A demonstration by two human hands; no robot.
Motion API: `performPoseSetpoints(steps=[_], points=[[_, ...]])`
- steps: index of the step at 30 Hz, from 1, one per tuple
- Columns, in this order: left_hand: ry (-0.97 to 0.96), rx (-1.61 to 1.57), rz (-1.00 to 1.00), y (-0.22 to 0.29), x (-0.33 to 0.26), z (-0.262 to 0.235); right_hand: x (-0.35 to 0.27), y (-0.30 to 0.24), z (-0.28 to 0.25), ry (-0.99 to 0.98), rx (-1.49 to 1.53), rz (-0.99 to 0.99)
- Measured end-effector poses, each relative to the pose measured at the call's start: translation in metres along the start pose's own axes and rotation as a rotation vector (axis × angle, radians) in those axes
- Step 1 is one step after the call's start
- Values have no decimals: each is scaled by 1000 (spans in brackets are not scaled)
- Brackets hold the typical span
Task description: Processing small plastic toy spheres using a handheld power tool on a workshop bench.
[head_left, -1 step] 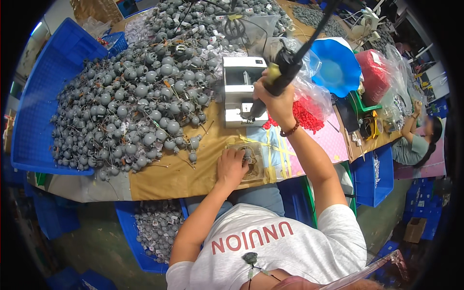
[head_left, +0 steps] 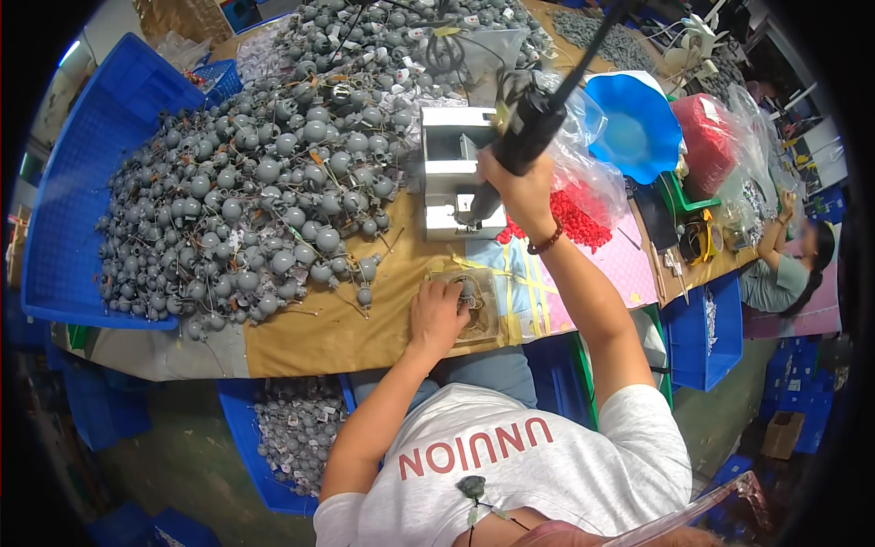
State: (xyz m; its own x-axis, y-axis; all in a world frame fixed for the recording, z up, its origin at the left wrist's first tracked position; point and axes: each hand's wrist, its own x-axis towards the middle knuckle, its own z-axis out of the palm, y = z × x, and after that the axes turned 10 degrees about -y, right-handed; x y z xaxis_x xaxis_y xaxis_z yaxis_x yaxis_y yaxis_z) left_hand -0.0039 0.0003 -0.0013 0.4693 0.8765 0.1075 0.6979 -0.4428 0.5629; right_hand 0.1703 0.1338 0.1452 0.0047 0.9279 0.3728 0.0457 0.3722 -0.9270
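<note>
My right hand (head_left: 524,187) is wrapped around a black electric screwdriver (head_left: 536,123). The tool slants down to the left, its lower end at the front of a white screw feeder (head_left: 451,169). At the table's front, my left hand (head_left: 436,314) has its fingers curled against a small grey ball-shaped part (head_left: 468,289). That part sits in a shallow clear fixture (head_left: 478,330), partly hidden by my fingers. A large heap of similar grey balls with thin wires (head_left: 264,169) spreads to the left of both hands.
A blue bin (head_left: 68,210) is tipped at the left. Small red parts (head_left: 579,219) lie right of the feeder, below a wavy blue bowl (head_left: 636,128). Blue crates, including one holding grey parts (head_left: 301,438), stand below the table edge. Another person (head_left: 788,264) sits far right.
The screwdriver has turned and shifted slightly in my right hand, with its lower end still at the feeder. My left hand and the grey part have stayed put.
</note>
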Motion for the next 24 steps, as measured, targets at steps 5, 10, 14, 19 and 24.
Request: performPoseSetpoints(steps=[5,10,14,19,24], points=[[7,-16,6,-1,2,-1,19,16,13,46,66,33],[16,-3,0,-4,1,1,-11,3,16,-68,60,130],[-1,11,-7,-3,1,3,-63,-16,16,-118,114,270],[55,29,32,-3,0,3,-102,5,13,-138,45,140],[83,33,66,-5,-1,6,-111,2,16,-131,65,140]])
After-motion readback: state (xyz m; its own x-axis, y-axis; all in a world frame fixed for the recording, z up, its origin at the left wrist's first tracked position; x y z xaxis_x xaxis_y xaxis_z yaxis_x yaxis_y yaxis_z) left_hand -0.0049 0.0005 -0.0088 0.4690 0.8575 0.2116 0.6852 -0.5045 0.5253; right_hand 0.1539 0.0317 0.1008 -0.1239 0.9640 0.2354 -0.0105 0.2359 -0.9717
